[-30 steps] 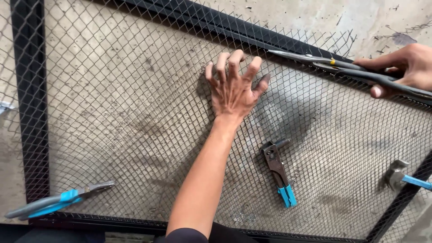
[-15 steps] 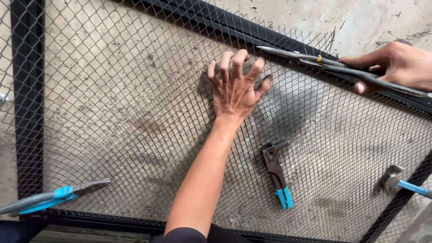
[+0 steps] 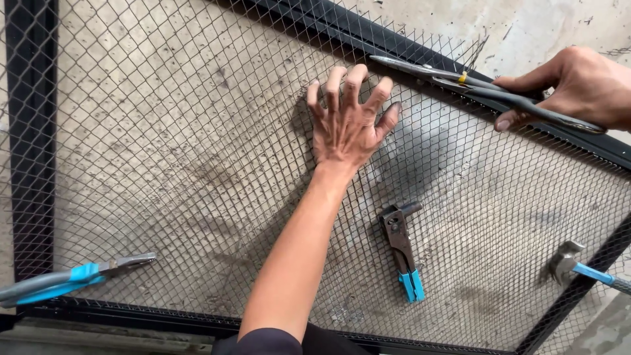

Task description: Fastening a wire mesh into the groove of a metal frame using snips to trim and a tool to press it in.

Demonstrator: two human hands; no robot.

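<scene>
While the left hand lies flat with fingers spread on the wire mesh, the right hand has its grip closed around tin snips at the black frame — a riveter lies nearby

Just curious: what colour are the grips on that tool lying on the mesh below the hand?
Light blue grips, head view.

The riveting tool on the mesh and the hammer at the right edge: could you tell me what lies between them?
Only bare wire mesh over concrete lies between the riveting tool and the hammer, in the head view.
</scene>
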